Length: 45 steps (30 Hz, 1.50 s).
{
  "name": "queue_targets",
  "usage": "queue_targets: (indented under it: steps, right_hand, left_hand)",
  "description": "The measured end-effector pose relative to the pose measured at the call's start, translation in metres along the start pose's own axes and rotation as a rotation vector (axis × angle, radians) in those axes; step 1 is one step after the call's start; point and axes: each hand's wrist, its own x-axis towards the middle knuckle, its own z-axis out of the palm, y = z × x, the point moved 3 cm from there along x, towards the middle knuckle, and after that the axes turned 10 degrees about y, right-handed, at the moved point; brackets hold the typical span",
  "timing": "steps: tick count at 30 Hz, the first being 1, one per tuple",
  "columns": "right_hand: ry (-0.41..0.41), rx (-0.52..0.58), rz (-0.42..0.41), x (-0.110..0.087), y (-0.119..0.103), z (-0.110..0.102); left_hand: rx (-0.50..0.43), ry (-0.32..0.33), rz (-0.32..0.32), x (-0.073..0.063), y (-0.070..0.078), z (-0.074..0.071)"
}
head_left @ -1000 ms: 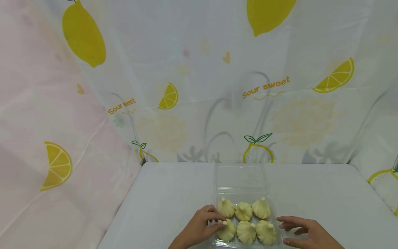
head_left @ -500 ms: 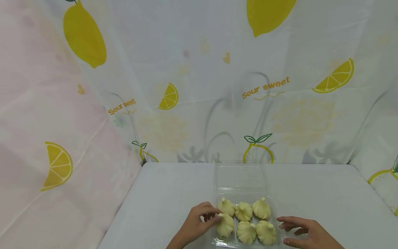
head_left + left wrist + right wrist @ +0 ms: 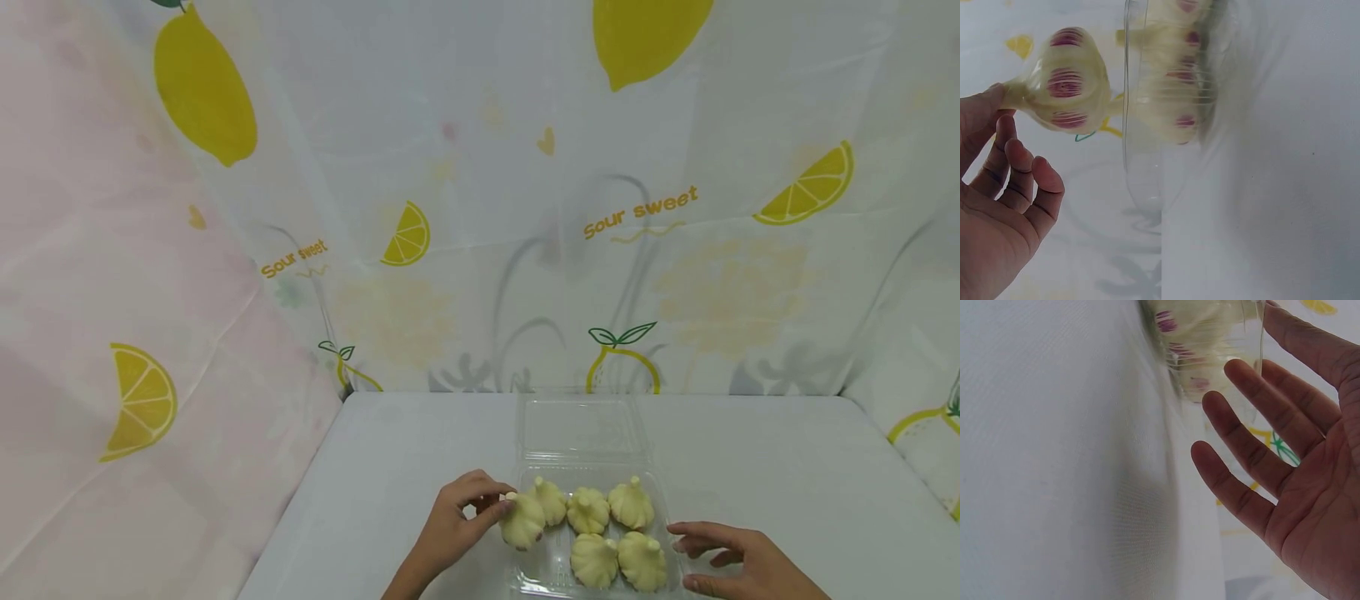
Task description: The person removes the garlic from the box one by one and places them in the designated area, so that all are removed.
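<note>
My left hand (image 3: 457, 518) pinches a garlic bulb (image 3: 522, 522) by its stem, above the left edge of a clear plastic clamshell box (image 3: 553, 575). In the left wrist view that garlic bulb (image 3: 1067, 81) shows purple streaks and hangs clear of the box wall. Several other pale bulbs (image 3: 595, 560) sit inside the box in two rows, with a bare spot at the front left. Beside the box's right side my right hand (image 3: 738, 560) holds nothing, its fingers spread and relaxed. In the right wrist view its fingertips are close to the box wall; I cannot tell whether they touch.
The box's transparent lid (image 3: 581, 425) lies folded back toward the rear of the white table (image 3: 405, 450). Behind and to the sides hang cloth walls (image 3: 480, 317) printed with lemons.
My left hand has lifted the front-left garlic bulb out of its place and carried it up and to the left. My right hand has stayed where it was.
</note>
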Motion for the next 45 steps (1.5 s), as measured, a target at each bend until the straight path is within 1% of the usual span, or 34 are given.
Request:
queue_targets:
  steps: [3,8,11,15,17,19,22,27,30,34,37,40,45]
  right_hand:
    - [-0.002,0.004,0.001,0.000,-0.001,0.000]
    - [-0.007,0.012,-0.001,0.000,0.000,0.001]
    - [-0.004,0.011,-0.002,0.000,0.000,0.001]
    - [0.001,0.019,-0.003,0.001,-0.001,0.001]
    - [0.001,0.022,-0.004,0.001,-0.001,0.001]
    - [-0.001,0.024,-0.007,0.001,-0.001,0.001]
    - [-0.002,0.024,-0.011,0.001,-0.001,0.001]
    - [0.000,0.024,-0.014,0.001,0.000,0.001]
    - [0.002,0.026,-0.016,0.001,0.000,0.001]
    - [0.004,0.030,-0.020,0.000,0.000,0.001]
    - [0.006,0.029,-0.021,0.001,-0.001,0.001]
    - [0.006,0.029,-0.017,0.001,0.000,0.001]
    - [0.002,0.036,-0.016,0.001,0.001,0.001]
  left_hand:
    - [0.010,0.017,-0.009,0.000,-0.002,-0.004]
    - [0.044,0.032,-0.054,0.000,-0.006,-0.010]
    - [0.066,0.043,-0.062,-0.003,-0.018,-0.012]
    - [0.083,0.065,-0.052,-0.008,-0.040,-0.015]
    - [0.082,0.074,-0.049,-0.008,-0.045,-0.016]
    - [0.085,0.079,-0.068,-0.009,-0.049,-0.018]
    - [0.096,0.086,-0.109,-0.009,-0.053,-0.021]
    - [0.122,0.111,-0.195,-0.008,-0.058,-0.025]
    - [0.143,0.132,-0.213,-0.008,-0.059,-0.026]
    - [0.178,0.145,-0.215,-0.006,-0.055,-0.026]
    - [0.195,0.151,-0.238,-0.005,-0.053,-0.026]
    - [0.210,0.165,-0.262,-0.006,-0.058,-0.027]
    - [0.221,0.178,-0.272,-0.010,-0.073,-0.029]
